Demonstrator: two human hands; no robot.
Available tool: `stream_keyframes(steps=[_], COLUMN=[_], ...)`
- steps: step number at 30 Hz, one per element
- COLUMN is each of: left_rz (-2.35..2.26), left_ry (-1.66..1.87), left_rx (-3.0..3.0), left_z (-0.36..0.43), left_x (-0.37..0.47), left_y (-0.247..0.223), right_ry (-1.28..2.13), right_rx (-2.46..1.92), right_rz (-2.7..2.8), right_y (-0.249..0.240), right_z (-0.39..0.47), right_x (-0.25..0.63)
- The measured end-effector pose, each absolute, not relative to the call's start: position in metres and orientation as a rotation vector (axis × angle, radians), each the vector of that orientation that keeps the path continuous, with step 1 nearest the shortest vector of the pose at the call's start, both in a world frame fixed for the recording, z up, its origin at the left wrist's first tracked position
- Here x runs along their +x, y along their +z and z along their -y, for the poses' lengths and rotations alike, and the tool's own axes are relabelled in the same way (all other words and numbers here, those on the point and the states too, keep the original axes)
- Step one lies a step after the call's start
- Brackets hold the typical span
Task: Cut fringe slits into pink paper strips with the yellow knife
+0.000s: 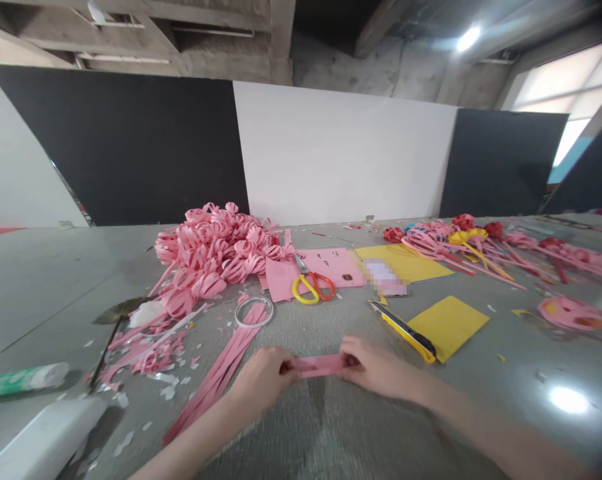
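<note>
A short pink paper strip (318, 365) is stretched between my two hands above the grey surface. My left hand (267, 377) pinches its left end, and my right hand (368, 365) pinches the right end, both with curled fingers. Left of my left hand lie long pink paper strips (225, 363), with a roll of clear tape (254, 312) resting on their far end. Beyond my hands are scissors (313, 287) with one yellow and one red handle, partly on pink paper sheets (325, 268). A yellow utility knife (405, 332) lies beyond my right forearm, against a yellow paper piece (451, 327).
A large heap of pink paper flowers (221, 247) sits at back left. More paper flowers (445, 233) in pink, red and yellow lie at back right, near a yellow sheet (405, 260). A green-and-white tube (25, 379), a white box (51, 440) and paper scraps are on the left.
</note>
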State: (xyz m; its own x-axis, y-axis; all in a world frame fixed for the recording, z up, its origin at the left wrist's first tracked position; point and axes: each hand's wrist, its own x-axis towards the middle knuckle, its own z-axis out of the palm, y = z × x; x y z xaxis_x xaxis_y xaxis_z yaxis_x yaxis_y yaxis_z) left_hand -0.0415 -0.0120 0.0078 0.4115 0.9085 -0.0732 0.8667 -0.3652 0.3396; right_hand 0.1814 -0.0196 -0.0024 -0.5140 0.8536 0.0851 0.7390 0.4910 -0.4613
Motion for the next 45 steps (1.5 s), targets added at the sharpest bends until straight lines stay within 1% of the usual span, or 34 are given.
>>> stream_keyframes(steps=[6,8,17,27,45], left_rz=[-1.599,-1.620,-1.733,-1.756,-1.660], left_ry=[0.162,0.152,0.059,0.013,-0.166], left_rx=[2.342,2.348,2.279,2.226,2.073], left_z=[0.013,0.013,0.002,-0.004,-0.013], left_x=[-0.042,-0.043,-0.052,-0.062,-0.087], left_y=[0.010,0.011,0.003,0.010,0.027], right_ry=[0.021,-0.030,0.087,0.226,0.240], right_rx=[-1.434,-1.446,-1.508,-1.525,-1.514], right_rz=[2.415,2.412,2.375,2.293,2.287], right_y=[-0.014,-0.018,-0.027,-0.025,-0.024], right_z=[0.024,0.025,0.021,0.023,0.022], right_x=[0.170,0.170,0.172,0.171,0.171])
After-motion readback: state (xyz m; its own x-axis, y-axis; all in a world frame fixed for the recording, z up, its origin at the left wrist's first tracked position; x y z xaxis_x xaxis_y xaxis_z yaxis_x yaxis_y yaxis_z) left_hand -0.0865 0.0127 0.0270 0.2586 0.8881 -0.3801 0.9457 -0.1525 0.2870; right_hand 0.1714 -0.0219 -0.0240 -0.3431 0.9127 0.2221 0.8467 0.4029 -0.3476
